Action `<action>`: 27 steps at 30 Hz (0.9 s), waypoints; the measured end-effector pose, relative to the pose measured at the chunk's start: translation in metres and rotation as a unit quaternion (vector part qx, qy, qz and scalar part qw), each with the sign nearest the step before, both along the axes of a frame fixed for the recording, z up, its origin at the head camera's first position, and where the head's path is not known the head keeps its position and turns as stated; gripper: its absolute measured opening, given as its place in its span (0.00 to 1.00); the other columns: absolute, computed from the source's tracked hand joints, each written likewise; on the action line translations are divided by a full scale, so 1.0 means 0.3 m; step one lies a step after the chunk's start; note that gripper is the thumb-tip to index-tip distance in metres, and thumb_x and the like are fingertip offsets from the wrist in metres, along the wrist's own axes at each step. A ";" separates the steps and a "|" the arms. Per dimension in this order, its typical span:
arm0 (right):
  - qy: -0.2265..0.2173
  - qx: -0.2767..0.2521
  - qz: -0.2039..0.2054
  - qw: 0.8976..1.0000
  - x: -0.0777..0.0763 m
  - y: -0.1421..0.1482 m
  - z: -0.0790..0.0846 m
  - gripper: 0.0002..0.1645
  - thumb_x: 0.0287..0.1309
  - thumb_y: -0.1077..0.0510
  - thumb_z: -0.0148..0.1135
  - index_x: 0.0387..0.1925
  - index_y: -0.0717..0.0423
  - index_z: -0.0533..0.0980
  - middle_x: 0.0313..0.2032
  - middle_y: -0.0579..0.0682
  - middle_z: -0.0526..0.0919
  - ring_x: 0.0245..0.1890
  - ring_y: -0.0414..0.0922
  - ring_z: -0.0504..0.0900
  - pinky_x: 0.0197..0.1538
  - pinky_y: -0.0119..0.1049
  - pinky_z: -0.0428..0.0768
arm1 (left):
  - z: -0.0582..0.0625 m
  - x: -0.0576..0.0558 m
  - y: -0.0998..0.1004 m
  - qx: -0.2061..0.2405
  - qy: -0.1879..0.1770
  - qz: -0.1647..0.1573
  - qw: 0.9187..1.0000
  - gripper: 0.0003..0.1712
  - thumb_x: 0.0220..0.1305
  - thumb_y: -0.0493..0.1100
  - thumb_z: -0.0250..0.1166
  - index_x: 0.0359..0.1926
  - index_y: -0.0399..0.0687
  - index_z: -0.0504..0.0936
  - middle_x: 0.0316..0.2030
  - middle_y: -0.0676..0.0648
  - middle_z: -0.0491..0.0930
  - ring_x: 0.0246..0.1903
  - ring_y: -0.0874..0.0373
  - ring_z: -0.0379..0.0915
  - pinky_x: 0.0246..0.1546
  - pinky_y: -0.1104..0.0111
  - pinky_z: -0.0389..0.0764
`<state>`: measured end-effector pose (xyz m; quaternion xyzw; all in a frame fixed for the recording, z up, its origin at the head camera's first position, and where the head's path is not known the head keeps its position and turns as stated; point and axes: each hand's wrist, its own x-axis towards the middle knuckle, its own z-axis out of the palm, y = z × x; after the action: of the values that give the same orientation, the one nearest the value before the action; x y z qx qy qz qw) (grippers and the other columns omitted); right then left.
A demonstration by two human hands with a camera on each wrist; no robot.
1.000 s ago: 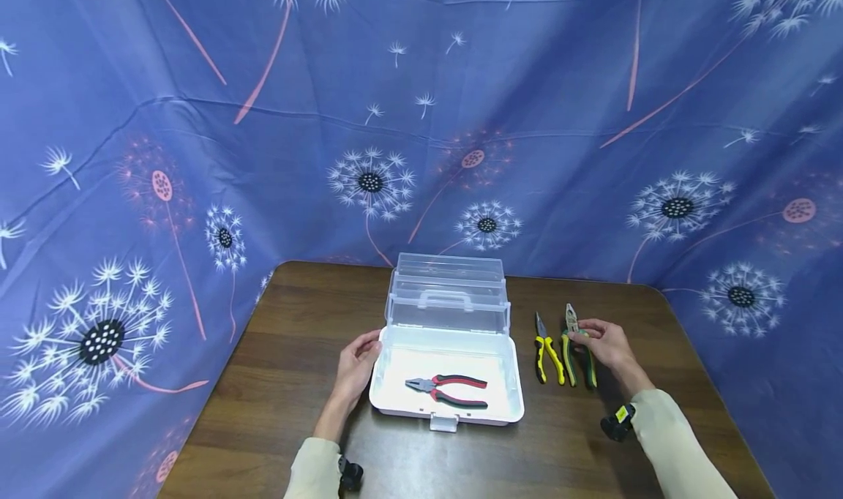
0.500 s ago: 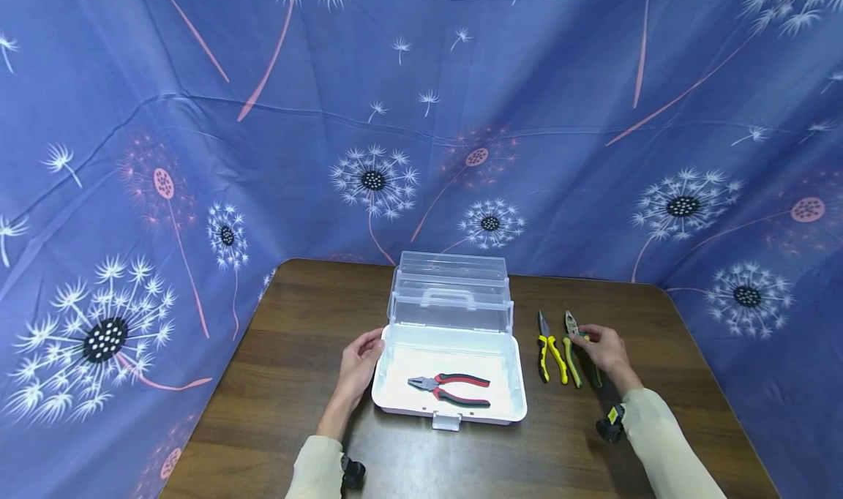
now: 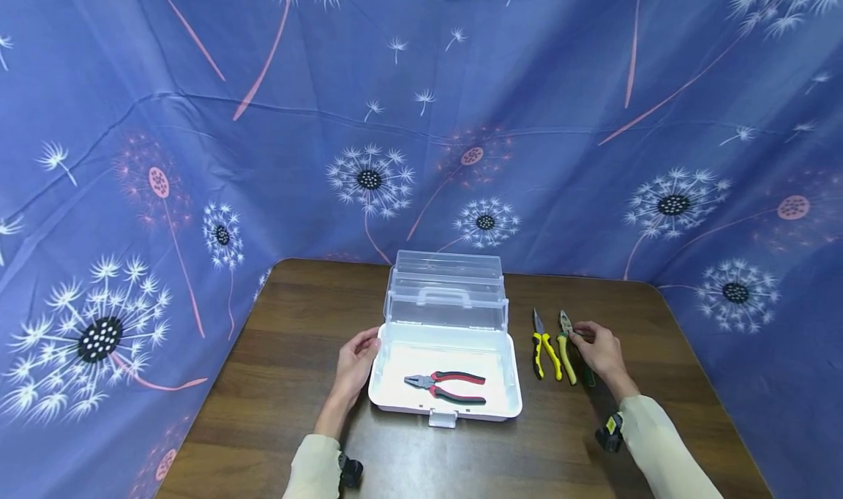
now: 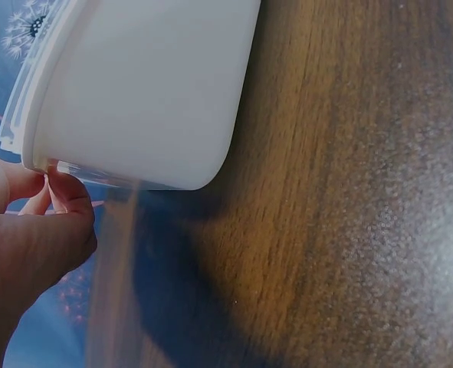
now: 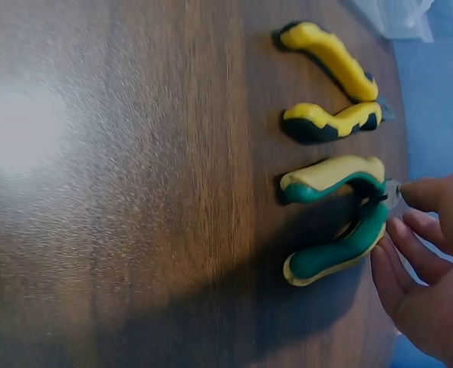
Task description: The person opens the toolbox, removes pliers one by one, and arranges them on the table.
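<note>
A white toolbox point(image 3: 388, 405) with its clear lid raised stands on the table. My left hand point(image 3: 355, 365) pinches the rim at its left side; in the left wrist view, thumb and fingers point(image 4: 71, 201) meet at that edge. Red-and-black combination pliers point(image 3: 454, 396) lie inside the box. To the right, my right hand point(image 3: 601, 349) holds green-and-yellow combination pliers point(image 3: 565, 347) near the pivot. In the right wrist view, the thumb is at their metal head and the fingertips touch the green handle point(image 5: 337, 253). Yellow-and-black long-nose pliers point(image 3: 545, 354) lie just left of them.
The wooden table point(image 3: 276, 411) extends to both sides and in front of the box. A patterned blue cloth point(image 3: 303, 177) hangs behind it. The raised clear lid point(image 3: 448, 287) leans back at the box's rear.
My right hand keeps to the green-and-yellow pliers, which have turned a little under it, so one handle is now mostly covered. The left hand stays on the toolbox rim.
</note>
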<state>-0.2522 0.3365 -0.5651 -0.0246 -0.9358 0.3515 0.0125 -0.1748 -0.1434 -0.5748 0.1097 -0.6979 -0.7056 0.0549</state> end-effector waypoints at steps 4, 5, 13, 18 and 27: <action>0.030 -0.013 0.002 0.999 0.027 -0.016 0.023 0.19 0.70 0.61 0.62 0.55 0.73 0.77 0.49 0.70 0.84 0.50 0.65 0.83 0.54 0.59 0.79 | 0.004 0.002 -0.001 -0.003 -0.004 0.001 1.000 0.19 0.74 0.33 0.60 0.62 0.27 0.77 0.51 0.33 0.80 0.46 0.57 0.75 0.44 0.78 0.76; 0.036 -0.015 0.003 0.999 0.034 -0.020 0.030 0.19 0.70 0.61 0.62 0.55 0.72 0.78 0.48 0.69 0.84 0.50 0.65 0.83 0.54 0.58 0.79 | 0.005 0.003 -0.001 -0.005 -0.006 0.001 1.000 0.19 0.74 0.33 0.60 0.62 0.28 0.78 0.51 0.33 0.80 0.47 0.57 0.75 0.44 0.78 0.76; 0.077 -0.034 0.003 0.996 0.080 -0.053 0.084 0.17 0.71 0.60 0.63 0.54 0.68 0.80 0.47 0.63 0.86 0.47 0.54 0.85 0.48 0.31 0.79 | 0.008 0.006 0.005 -0.004 -0.007 0.008 1.000 0.18 0.74 0.33 0.61 0.61 0.29 0.79 0.50 0.35 0.80 0.46 0.57 0.76 0.44 0.78 0.76; 0.121 -0.058 0.030 0.990 0.098 -0.086 0.112 0.15 0.69 0.62 0.64 0.52 0.69 0.81 0.44 0.63 0.87 0.41 0.36 0.81 0.44 0.16 0.72 | 0.006 0.001 0.002 0.001 -0.014 0.008 1.000 0.19 0.74 0.32 0.61 0.62 0.28 0.78 0.51 0.34 0.79 0.46 0.57 0.75 0.44 0.78 0.75; 0.113 -0.085 0.060 0.988 0.130 -0.161 0.140 0.13 0.70 0.61 0.64 0.52 0.64 0.81 0.44 0.58 0.87 0.43 0.35 0.81 0.46 0.19 0.75 | 0.024 0.001 0.006 0.005 -0.029 0.000 1.000 0.19 0.74 0.32 0.60 0.62 0.27 0.77 0.49 0.35 0.79 0.45 0.56 0.74 0.42 0.77 0.75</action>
<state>-0.2133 0.2884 -0.5230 0.0701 -0.8949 0.4303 0.0950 -0.1744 -0.1416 -0.5676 0.1308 -0.6959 -0.7053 0.0339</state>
